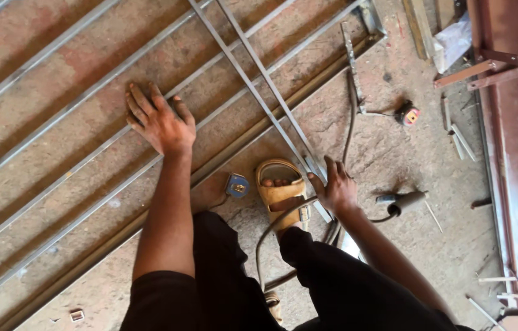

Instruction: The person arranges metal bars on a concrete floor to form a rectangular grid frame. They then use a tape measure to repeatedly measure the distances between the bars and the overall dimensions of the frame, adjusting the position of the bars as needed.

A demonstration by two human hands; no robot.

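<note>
My left hand (161,122) flat, fingers spread, pressing ribbed metal sheet (56,141) on floor. My right hand (335,190) nearer, fingers curled round lower end of steel bar (271,92); bar's long axis runs away up-left.

**Around the workshop floor**

A small blue tape measure (237,185) lies on the dusty concrete floor (393,153) at centre frame, just beside a tan strapped sandal (281,193). Right of centre, a dark cylindrical tool with a cable (407,201) rests on the ground. Farther up, a small red and black tape measure (408,114) sits near a dark curved cable (351,122). A reddish-brown painted steel beam (513,153) runs down the right edge. At top right, crumpled white plastic (453,40) lies beside wooden strips (418,24).
</note>
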